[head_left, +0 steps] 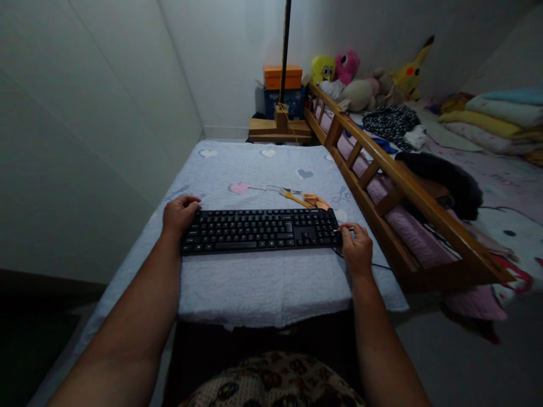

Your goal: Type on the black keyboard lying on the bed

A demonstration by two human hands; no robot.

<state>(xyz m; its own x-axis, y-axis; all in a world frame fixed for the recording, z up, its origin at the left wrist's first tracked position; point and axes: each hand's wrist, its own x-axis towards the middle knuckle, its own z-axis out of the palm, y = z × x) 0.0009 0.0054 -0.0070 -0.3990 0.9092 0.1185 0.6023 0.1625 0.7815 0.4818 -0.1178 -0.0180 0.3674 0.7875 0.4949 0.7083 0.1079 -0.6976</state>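
A black keyboard (254, 230) lies flat on the cloth-covered table in front of me. My left hand (180, 215) is closed at its upper left corner, thumb and fingers against the end of the case. At the number pad on the right end, my right hand (357, 244) pinches a thin, pale stick (344, 229), its tip by the keys. Just beyond the keyboard lie a brush with a yellow handle (297, 198), an orange cloth (317, 201) and a thin wire-like tool (275, 187).
The table wears a pale blue cloth (263, 288) with hearts. A wooden bed rail (377, 164) runs along its right side, with bedding and plush toys (358, 93) beyond. At the back stand boxes (283, 77) and a pole on a wooden base (275, 129). A cable (382, 266) trails right.
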